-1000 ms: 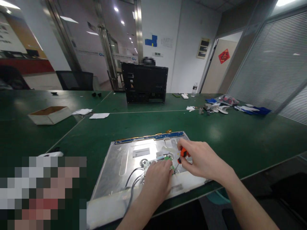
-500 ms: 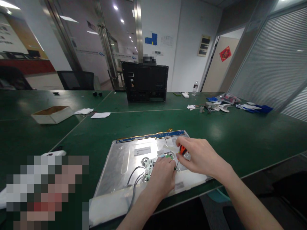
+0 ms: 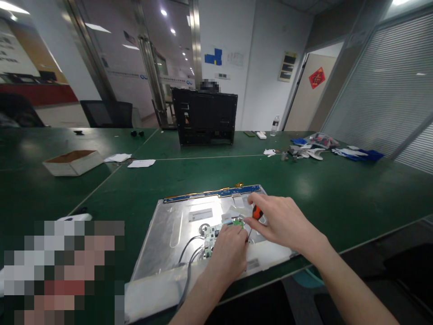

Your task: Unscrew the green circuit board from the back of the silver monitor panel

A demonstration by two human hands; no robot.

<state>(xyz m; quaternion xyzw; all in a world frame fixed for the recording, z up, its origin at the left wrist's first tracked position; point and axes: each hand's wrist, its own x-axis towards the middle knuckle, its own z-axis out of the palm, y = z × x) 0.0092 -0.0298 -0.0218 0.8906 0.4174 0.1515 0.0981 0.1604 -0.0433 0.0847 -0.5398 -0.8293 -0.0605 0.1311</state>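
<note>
A flat metal display panel (image 3: 179, 221) lies back side up on the table, with a blue circuit strip (image 3: 213, 194) along its far edge. On it sits a small circuit board (image 3: 210, 234), partly covered by my left hand (image 3: 232, 246). The fingers of that hand are bent and closed at the board's right part; their tips are hidden. My right hand (image 3: 279, 219) grips a screwdriver (image 3: 257, 212) by its orange and black handle. Its thin shaft slants down beside my left fingertips, and the tip is hidden. Black cables (image 3: 189, 264) run from the board toward me.
Across the green table (image 3: 304, 185) stands a black monitor housing (image 3: 204, 117). An open box (image 3: 74, 162) and papers (image 3: 141, 163) lie at left. Gloves, a bag (image 3: 323, 140) and a bottle (image 3: 275, 126) are at far right. A blurred area covers the near left.
My right thumb and the screwdriver handle have shifted very slightly. My left hand stays at the circuit board, and the panel lies as before.
</note>
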